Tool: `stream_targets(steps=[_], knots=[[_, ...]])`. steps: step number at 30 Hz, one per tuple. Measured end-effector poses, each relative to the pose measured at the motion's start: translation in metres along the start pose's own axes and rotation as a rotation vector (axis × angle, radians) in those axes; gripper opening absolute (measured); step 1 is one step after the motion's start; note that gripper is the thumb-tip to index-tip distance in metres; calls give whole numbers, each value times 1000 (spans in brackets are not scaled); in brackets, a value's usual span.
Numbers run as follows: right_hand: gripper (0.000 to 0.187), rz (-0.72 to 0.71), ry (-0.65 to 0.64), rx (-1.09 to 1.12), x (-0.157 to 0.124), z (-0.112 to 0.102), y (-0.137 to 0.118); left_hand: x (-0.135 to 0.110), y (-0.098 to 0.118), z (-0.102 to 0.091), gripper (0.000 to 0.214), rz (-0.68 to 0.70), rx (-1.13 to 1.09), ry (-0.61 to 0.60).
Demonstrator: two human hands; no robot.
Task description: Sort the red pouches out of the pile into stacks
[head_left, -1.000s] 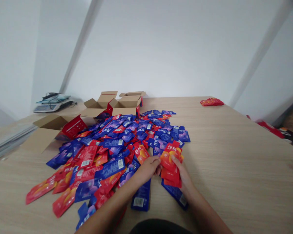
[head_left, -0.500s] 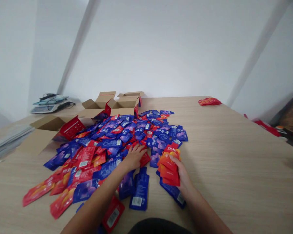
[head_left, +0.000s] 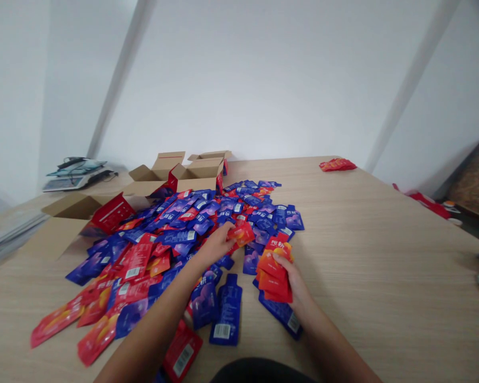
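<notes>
A wide heap of red and blue sachets [head_left: 175, 234] covers the middle of the wooden table [head_left: 383, 255]. My right hand [head_left: 293, 279] grips a stack of red sachets [head_left: 274, 268] at the heap's near right edge. My left hand [head_left: 215, 244] reaches into the heap and pinches a single red sachet [head_left: 241, 234], lifted slightly above the blue ones. Several blue sachets [head_left: 225, 311] lie flat between my forearms.
Open cardboard boxes [head_left: 175, 173] stand behind the heap, another flattened one [head_left: 69, 210] to the left. A weighing scale [head_left: 74, 175] sits at the far left. A small bunch of red sachets [head_left: 337, 165] lies at the table's far right edge.
My left hand left the stack in my right hand, reached forward into the heap and picked up one red sachet. My right hand kept its stack and barely moved.
</notes>
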State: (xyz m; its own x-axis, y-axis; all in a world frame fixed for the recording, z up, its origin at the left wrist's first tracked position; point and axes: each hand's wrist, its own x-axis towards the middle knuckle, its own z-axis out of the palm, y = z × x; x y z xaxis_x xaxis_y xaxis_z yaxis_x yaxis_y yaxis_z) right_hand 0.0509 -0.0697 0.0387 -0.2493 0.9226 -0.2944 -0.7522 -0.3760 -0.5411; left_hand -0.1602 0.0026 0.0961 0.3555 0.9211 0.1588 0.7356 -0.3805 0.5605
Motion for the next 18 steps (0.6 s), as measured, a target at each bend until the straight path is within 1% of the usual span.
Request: stream_targets(steps=[1, 2, 4, 5, 7, 9, 10, 12, 14, 15, 16, 18], knots=[[23, -2, -10, -20, 1, -1, 1, 2, 8, -4, 26, 22, -109, -14], [23, 9, -26, -34, 2, -3, 3, 4, 16, -8, 26, 52, -213, -55], [21, 41, -48, -33, 3, -6, 6, 10, 33, -13, 28, 106, -360, -206], [21, 68, -58, -32, 4, -8, 7, 13, 40, -13, 29, 121, -388, -294], [27, 135, -75, -33, 5, -11, 8, 20, 50, -12, 30, 138, -367, -460], [35, 206, -76, -46, 5, -14, 9, 26, 53, -10, 31, 150, -298, -576], [37, 233, -70, -57, 5, -14, 9, 28, 54, -10, 32, 159, -261, -626], [33, 269, -44, -74, 4, -11, 9, 31, 58, -12, 35, 196, -182, -719], [33, 323, -58, -78, 2, -5, 10, 33, 65, -15, 41, 268, -68, -758], [37, 343, -86, -68, 1, -2, 10, 33, 69, -17, 43, 305, 6, -748], [44, 364, -124, -55, -1, 2, 10, 32, 74, -17, 43, 332, 87, -721], [59, 390, -197, -39, -4, 8, 10, 29, 83, -16, 38, 342, 238, -650]])
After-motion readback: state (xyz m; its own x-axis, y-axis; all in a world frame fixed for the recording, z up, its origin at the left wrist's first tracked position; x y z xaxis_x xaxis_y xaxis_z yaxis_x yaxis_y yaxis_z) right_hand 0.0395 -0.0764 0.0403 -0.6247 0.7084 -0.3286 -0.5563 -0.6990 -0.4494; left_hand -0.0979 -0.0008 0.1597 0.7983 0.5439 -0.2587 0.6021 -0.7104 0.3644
